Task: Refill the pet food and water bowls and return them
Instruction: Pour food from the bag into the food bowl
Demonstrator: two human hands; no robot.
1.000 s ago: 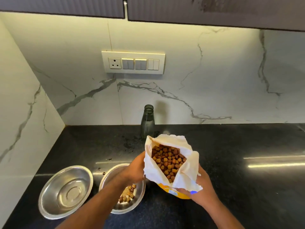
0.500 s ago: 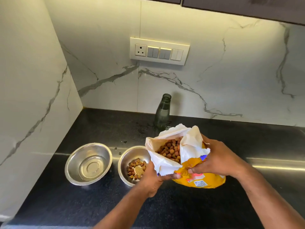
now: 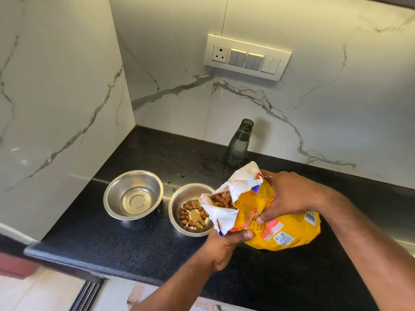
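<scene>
A yellow pet food bag (image 3: 276,230) is tipped to the left, its torn white mouth over the rim of a steel bowl (image 3: 179,225) that holds some brown kibble. My left hand (image 3: 224,245) grips the bag from below near the mouth. My right hand (image 3: 283,196) grips it from above. Kibble shows inside the mouth. A second steel bowl (image 3: 133,194) stands left of the first with nothing in it. A dark glass bottle (image 3: 238,145) without a cap stands behind the bag by the wall.
Both bowls stand on a black counter (image 3: 116,241) in a corner of white marble walls. A switch and socket plate (image 3: 247,57) is on the back wall. The counter's front edge runs low on the left, with floor below it.
The bag has tilted from upright to leaning left over the kibble bowl. My right hand moved onto its top. The view has swung left and down.
</scene>
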